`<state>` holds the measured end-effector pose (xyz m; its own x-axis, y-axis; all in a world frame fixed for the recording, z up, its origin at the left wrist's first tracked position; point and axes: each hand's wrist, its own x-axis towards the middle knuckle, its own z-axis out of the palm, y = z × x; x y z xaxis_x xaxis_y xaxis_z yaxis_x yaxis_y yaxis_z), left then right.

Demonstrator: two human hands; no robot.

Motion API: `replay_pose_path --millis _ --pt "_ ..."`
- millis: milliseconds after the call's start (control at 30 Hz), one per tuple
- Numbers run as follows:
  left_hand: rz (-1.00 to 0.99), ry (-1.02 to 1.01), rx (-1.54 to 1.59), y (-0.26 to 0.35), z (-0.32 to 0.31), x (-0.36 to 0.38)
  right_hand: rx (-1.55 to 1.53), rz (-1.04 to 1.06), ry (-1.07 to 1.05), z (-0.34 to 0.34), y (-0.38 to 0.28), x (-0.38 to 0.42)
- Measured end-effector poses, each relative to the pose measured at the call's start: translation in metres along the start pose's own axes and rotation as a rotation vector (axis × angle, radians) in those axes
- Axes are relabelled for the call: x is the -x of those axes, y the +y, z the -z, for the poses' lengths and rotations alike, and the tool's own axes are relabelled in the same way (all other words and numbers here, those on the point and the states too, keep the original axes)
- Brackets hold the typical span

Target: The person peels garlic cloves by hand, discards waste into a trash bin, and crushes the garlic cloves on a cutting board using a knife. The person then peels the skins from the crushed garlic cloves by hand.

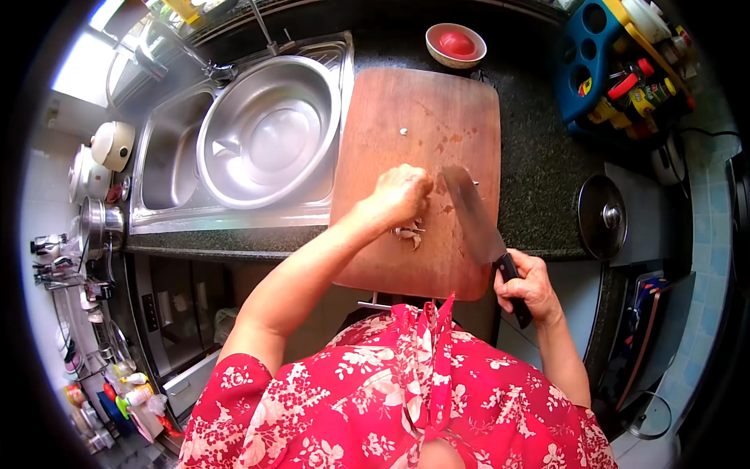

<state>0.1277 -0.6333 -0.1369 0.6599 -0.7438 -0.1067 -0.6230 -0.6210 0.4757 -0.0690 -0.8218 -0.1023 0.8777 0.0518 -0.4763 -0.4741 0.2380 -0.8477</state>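
My right hand [527, 287] grips the black handle of a cleaver [476, 219]. Its broad blade, a little blurred, slants over a wooden cutting board [375, 102]. Left of the blade, my left hand [402, 193] is closed low over the board, fingers bunched together; whatever they hold is hidden. Papery whitish peelings [408, 234], which look like garlic skins, lie just below that hand. Farther up the board sits one small whitish piece [403, 131], perhaps a garlic clove. Damp dark spots mark the wood around it.
A large steel basin [332, 148] rests over the sink [160, 168] at left. Behind the board stands a small bowl [432, 55] with something red in it. To the right are a pot lid [601, 215] and a blue rack [574, 59] with bottles and packets.
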Motion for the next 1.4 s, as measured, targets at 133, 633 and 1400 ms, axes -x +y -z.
replay_pose_path --millis 133,633,1400 --pt "-0.02 0.056 0.041 0.013 -0.01 -0.002 -0.056 0.075 0.033 -0.002 -0.004 0.005" --pt "-0.086 0.499 0.007 0.034 -0.048 -0.049 1.522 0.471 0.207 -0.012 0.039 -0.007" --pt "0.078 0.479 0.798 0.016 -0.037 -0.056 1.389 0.527 0.102 0.0 0.028 -0.018"
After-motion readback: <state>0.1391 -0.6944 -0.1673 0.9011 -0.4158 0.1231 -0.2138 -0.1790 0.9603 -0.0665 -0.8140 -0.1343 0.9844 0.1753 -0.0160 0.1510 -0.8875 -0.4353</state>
